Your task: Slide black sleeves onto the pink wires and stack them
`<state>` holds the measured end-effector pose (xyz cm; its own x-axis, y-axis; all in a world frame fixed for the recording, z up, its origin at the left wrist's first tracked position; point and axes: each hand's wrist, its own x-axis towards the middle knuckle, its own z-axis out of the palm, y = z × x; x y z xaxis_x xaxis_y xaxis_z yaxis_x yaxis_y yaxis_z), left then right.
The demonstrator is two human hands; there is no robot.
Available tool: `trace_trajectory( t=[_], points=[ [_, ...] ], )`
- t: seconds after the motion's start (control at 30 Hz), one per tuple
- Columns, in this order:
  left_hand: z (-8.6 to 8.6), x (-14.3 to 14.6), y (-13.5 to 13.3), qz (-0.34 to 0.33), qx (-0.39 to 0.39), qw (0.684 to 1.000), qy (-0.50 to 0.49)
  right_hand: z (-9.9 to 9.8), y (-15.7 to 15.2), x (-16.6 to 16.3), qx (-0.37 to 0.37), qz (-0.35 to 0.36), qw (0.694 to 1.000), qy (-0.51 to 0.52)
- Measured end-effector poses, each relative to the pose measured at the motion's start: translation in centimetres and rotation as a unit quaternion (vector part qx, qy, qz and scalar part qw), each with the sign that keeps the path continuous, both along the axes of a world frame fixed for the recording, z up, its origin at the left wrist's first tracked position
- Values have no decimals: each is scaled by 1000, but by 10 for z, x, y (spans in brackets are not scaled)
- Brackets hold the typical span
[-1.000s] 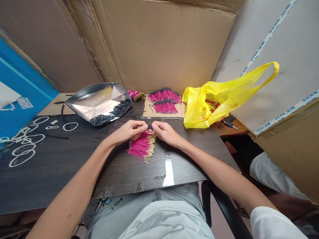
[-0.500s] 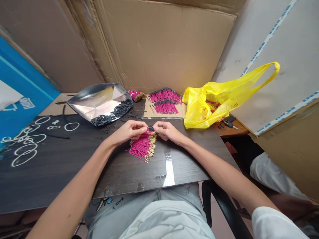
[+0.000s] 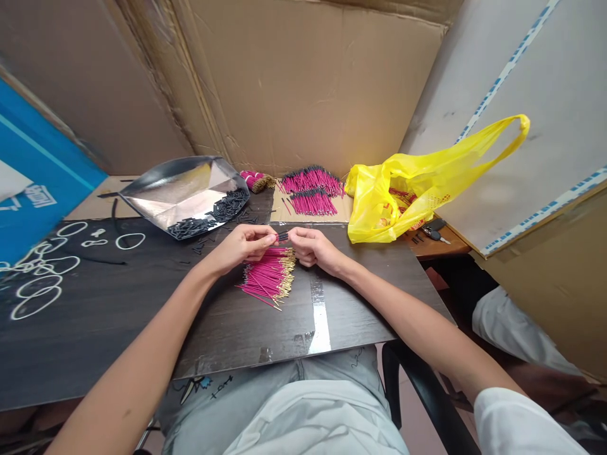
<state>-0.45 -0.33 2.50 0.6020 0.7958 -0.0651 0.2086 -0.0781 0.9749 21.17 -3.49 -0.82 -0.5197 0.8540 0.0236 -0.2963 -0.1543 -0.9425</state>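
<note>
Both hands meet over a loose pile of pink sticks with gold tips (image 3: 268, 281) on the dark board (image 3: 142, 316). My left hand (image 3: 244, 245) is closed in a pinch on a short black tube (image 3: 282, 237). My right hand (image 3: 308, 245) pinches close against the tube's other end; what its fingers hold is too small to see. The two sets of fingertips almost touch, just above the far end of the pile.
A silver foil bag (image 3: 183, 196) spilling black tube pieces (image 3: 208, 218) lies behind my left hand. Finished pink sticks (image 3: 313, 189) lie at the back. A yellow plastic bag (image 3: 403, 196) and keys (image 3: 434, 234) sit right. White rubber bands (image 3: 38, 278) lie far left. Cardboard walls surround.
The hands stay pinched together over the pile. The black tube now shows more plainly between the fingertips. The view has shifted slightly.
</note>
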Motion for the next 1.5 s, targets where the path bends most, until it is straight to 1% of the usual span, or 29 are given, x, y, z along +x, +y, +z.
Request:
trace_trajectory(
  t=[0.1,0.2,0.43,0.5,0.53,0.57,0.6,0.67,0.7,0.83,0.93,1.0,1.07,1.13,1.17,1.23,1.5],
  points=[
    [0,1,-1,6,13,1000,3,-2,0,-2,14,-26,999,-23],
    [1,3,-2,-3,33,999,18,-3,1,-2,29,-51,998,-33],
    [2,5,-3,0,69,997,48,-1,2,-1,21,-47,998,-40],
    [3,6,-4,1,77,995,63,-2,3,0,48,-64,995,-63],
    [4,7,-5,1,79,994,69,-2,2,0,81,-81,990,-88],
    [4,8,-5,1,83,994,74,-2,2,0,125,-102,979,-124],
    [4,8,-5,1,87,993,77,-2,1,1,176,-124,962,-166],
    [5,9,-6,2,100,992,81,-1,-2,2,269,-164,914,-255],
    [5,10,-5,1,108,991,83,0,-4,2,300,-177,889,-296],
    [5,9,-5,0,137,987,86,4,-8,2,358,-200,814,-412],
    [4,9,-4,-5,145,985,95,7,-10,4,408,-184,754,-481],
    [4,8,-3,-7,139,985,104,11,-11,6,437,-153,702,-541],
    [4,7,-3,-8,132,985,113,15,-12,8,451,-115,651,-599],
    [5,7,-3,-9,131,984,120,19,-13,9,454,-85,618,-637],
    [6,7,-4,-10,132,984,123,21,-14,9,454,-75,609,-646],
    [7,7,-4,-11,137,982,127,23,-14,9,457,-66,601,-652],
    [2,4,-1,1,183,971,154,20,-11,12,458,-73,619,-634]
  ],
)
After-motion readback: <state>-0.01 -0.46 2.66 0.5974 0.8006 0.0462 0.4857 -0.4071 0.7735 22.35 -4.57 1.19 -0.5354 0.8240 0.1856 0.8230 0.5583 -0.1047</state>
